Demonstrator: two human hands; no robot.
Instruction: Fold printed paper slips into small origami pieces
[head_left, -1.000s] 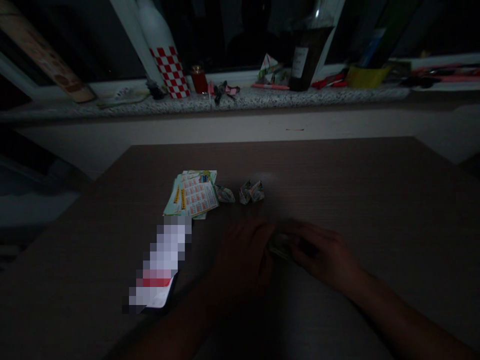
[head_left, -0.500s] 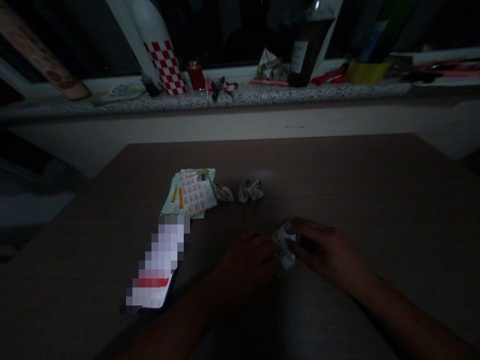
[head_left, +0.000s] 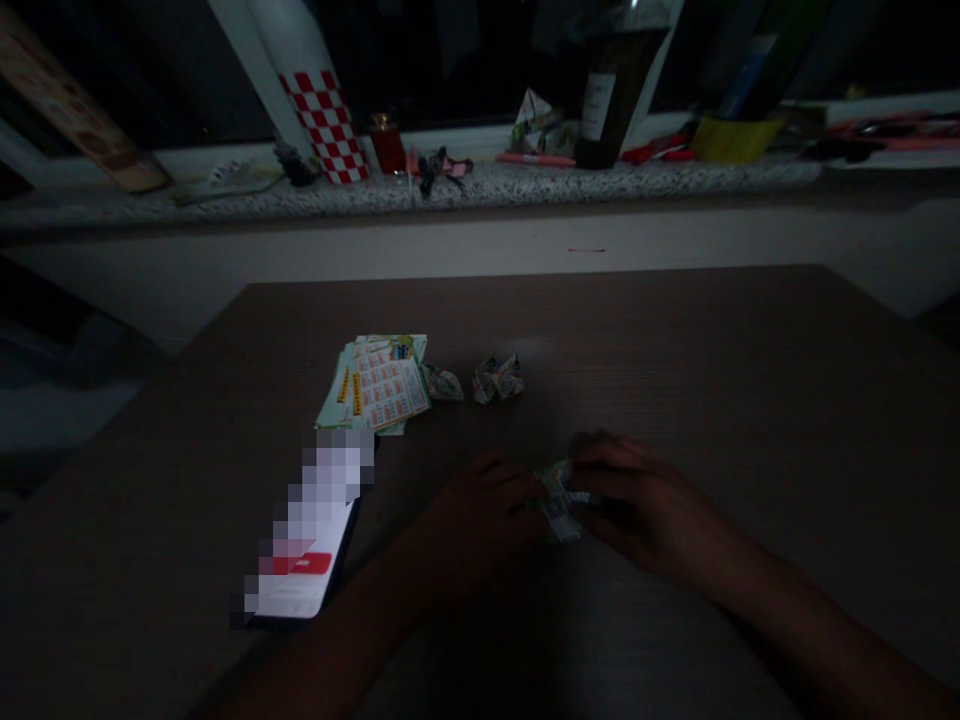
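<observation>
In the head view the scene is very dark. The left hand [head_left: 480,510] and the right hand [head_left: 637,495] meet low on the brown table [head_left: 712,350], and between them is a small printed paper [head_left: 561,497], partly folded, close to the table surface near the front edge. The grip of each hand is closed on this paper: the left fingertips pinch its left side, the right fingertips cover its right side. Farther from the person, well apart from the hands, lies a stack of printed sheets [head_left: 379,382], and just beside it are a folded paper piece [head_left: 444,383] and a second folded piece [head_left: 497,377]. A phone [head_left: 304,545] lies left of the left forearm. On the windowsill [head_left: 225,205] behind stand a checkered bottle [head_left: 319,110], a red jar [head_left: 386,148] and a dark bottle [head_left: 604,95]
</observation>
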